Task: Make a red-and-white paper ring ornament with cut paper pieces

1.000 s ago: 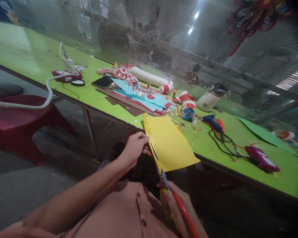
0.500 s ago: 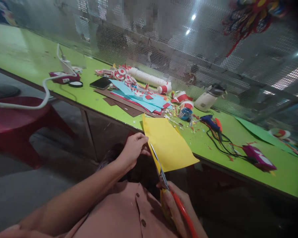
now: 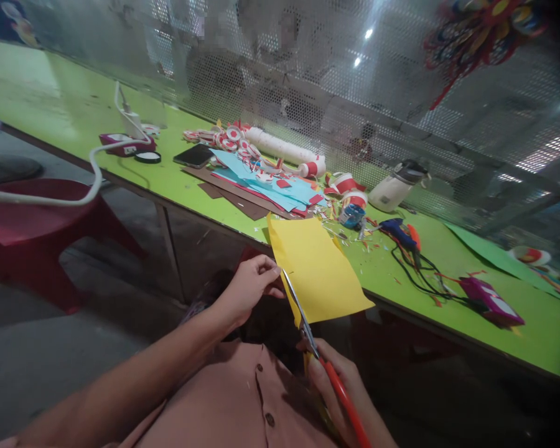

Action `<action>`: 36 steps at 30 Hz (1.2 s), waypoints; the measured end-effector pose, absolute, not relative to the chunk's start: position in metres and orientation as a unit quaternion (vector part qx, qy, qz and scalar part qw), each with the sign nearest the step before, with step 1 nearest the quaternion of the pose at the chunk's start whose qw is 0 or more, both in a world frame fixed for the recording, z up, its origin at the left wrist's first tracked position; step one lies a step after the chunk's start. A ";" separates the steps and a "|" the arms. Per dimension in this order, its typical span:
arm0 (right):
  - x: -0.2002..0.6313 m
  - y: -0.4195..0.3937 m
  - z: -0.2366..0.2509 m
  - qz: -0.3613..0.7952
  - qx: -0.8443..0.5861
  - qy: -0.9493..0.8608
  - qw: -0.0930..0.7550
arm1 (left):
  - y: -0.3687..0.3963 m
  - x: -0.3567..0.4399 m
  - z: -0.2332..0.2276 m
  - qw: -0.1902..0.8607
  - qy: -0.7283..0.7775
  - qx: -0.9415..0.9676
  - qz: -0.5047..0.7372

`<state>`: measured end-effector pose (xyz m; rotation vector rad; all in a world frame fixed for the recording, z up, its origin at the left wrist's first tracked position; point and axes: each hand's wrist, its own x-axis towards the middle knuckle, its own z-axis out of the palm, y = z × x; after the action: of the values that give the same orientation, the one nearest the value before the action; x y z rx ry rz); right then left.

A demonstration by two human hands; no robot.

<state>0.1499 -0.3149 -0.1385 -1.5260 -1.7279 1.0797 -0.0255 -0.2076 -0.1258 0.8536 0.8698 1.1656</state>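
Observation:
A sheet of yellow paper (image 3: 320, 267) reaches over the table's near edge toward me. My left hand (image 3: 256, 283) is closed, pinching the sheet's left edge between thumb and fingers. In my right hand (image 3: 336, 379) is a pair of scissors (image 3: 338, 389) with red-orange handles, fingers wrapped round them. Their blades lie along the left side of the yellow paper, tips close to my left fingertips. A yellow strip hangs below the blades beside my right hand, partly hidden.
On the green table (image 3: 135, 180) lie blue and brown paper sheets (image 3: 270, 186), a phone (image 3: 193, 155), red-and-white paper pieces (image 3: 233, 137), a bottle (image 3: 394, 190), a blue glue gun (image 3: 399, 235) with a cord and a purple box (image 3: 492, 302). A red stool (image 3: 42, 218) stands at left.
My left hand has shifted slightly down and right along the paper's edge. The scissors stay at the sheet's left side. The whole view has shifted a little.

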 end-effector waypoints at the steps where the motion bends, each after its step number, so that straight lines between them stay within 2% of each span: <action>1: 0.151 -0.314 -0.137 0.406 -0.572 -0.652 0.288 | -0.207 -0.027 -0.125 0.670 0.382 0.381 0.510; 15: 0.155 -0.294 -0.116 0.448 -0.560 -0.649 0.254 | -0.195 -0.044 -0.113 0.662 0.387 0.440 0.467; 23: 0.146 -0.292 -0.114 0.458 -0.542 -0.648 0.276 | -0.192 -0.045 -0.115 0.667 0.382 0.443 0.461; 36: 0.147 -0.280 -0.118 0.455 -0.532 -0.662 0.267 | -0.184 -0.049 -0.112 0.686 0.387 0.442 0.430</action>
<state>0.1466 -0.2804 -0.1179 -1.4362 -1.7857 1.2291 -0.0493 -0.1836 -0.1115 0.9904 0.8657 0.9620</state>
